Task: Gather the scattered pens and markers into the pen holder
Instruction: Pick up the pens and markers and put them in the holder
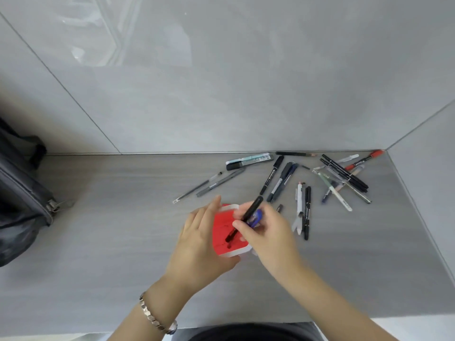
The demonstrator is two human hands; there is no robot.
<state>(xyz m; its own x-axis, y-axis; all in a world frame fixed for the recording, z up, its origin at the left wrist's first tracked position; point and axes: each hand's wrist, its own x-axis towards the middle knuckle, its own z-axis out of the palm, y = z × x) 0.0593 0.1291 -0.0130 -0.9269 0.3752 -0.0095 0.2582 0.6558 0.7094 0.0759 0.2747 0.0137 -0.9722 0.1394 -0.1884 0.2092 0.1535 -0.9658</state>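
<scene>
A red pen holder with a white rim stands on the grey table. My left hand wraps around its left side. My right hand pinches a black marker and a blue-capped item over the holder, the marker's lower end inside the opening. Several pens and markers lie scattered behind and to the right: two grey pens, a black marker, a dark blue pen, a black marker beside a white pen, and a pile with a red marker.
Grey tiled walls close the table at the back and at the right. A dark bag sits at the left edge. A light blue and white pen and a thin black pencil lie along the back wall.
</scene>
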